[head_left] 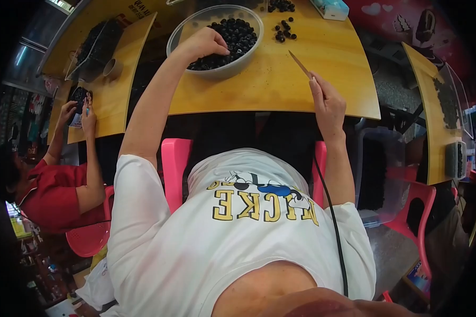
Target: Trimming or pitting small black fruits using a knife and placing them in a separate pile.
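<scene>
My left hand reaches over the rim of a large clear plastic bowl. Its fingers are pinched together at the pile of dark, round, berry-like pieces inside; whatever they hold is hidden. In my right hand is a small thin knife, its blade pointing up and left above the table. A few loose dark pieces lie on the tabletop right of the bowl, with another small heap farther back.
A tissue pack sits at the far right table corner. On the left, a co-worker in a red top handles something small at another table. A clear tub of dark contents stands right of my seat. A black cable crosses my shirt.
</scene>
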A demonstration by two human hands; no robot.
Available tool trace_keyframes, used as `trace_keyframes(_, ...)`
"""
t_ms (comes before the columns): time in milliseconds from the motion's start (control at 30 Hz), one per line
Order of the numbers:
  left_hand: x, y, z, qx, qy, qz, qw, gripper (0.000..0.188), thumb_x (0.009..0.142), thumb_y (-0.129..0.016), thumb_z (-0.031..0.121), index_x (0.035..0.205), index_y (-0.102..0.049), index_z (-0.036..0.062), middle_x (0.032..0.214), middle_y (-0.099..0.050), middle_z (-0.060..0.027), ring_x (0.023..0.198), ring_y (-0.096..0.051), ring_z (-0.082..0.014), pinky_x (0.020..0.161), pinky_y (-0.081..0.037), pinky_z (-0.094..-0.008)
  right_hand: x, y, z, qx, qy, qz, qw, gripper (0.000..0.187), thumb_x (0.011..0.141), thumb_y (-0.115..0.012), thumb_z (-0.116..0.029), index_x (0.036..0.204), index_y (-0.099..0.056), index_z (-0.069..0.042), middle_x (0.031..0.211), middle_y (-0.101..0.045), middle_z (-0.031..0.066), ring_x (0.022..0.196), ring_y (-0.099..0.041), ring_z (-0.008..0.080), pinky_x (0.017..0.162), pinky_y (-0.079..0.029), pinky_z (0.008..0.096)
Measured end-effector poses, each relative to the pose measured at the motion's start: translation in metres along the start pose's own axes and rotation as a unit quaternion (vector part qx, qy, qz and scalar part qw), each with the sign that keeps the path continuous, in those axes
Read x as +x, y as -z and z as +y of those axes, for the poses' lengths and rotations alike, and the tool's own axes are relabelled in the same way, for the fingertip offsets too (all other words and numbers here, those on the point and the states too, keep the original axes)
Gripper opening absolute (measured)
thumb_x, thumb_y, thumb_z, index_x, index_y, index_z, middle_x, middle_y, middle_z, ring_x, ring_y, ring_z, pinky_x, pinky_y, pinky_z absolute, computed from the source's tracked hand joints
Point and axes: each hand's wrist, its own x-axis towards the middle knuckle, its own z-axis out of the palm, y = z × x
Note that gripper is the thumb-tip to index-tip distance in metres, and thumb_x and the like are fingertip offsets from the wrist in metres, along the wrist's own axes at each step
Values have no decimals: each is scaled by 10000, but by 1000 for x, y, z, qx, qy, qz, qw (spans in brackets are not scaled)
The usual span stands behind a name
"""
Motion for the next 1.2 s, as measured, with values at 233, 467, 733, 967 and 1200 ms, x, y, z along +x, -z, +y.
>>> trace_keyframes(233, 3, -11, -16, -196, -12, -4, 980, 171, 777, -699, 110, 920, -699, 17, 741, -625, -15, 670, -549, -91, 626, -442, -242, 4, 3, 3, -18, 0, -9, 1000, 289, 936, -566, -244, 1059, -661, 0, 821, -670, 132, 696, -622, 172, 638, -472, 267)
trace_keyframes(467, -4, -11, -7, -77, -72, 25, 994, 168, 779, -665, 50, 936, -690, -3, 718, -648, -58, 631, -596, -114, 592, -489, -273, -2, 2, 4, -28, 15, -6, 999, 265, 930, -572, -225, 1055, -658, -8, 832, -668, 139, 714, -635, 185, 645, -478, 278)
trace_keyframes(733, -60, -30, 36, -683, -65, -45, 726, 199, 915, -565, 79, 1089, -601, -12, 858, -626, -63, 732, -599, -102, 650, -529, -209, -3, 3, 0, 233, -158, -46, 958, 324, 963, -528, -236, 1082, -638, 44, 624, -441, -17, 561, -386, 56, 529, -317, 205)
trace_keyframes(967, -90, -93, 80, -842, -57, -220, 490, 195, 940, -534, 105, 1087, -558, -21, 917, -632, -135, 723, -629, -126, 645, -568, -196, -4, 11, -26, 319, -148, -81, 933, 316, 978, -493, -211, 1119, -630, 37, 651, -417, -33, 597, -369, 44, 537, -279, 187)
trace_keyframes(1200, -92, -116, 76, -882, 10, -167, 441, 159, 916, -569, 77, 1045, -569, -14, 928, -632, -131, 768, -630, -145, 657, -579, -214, -10, 20, -53, 115, 27, -118, 986, 253, 891, -605, -101, 1121, -632, 2, 763, -549, 18, 646, -462, 79, 568, -365, 208)
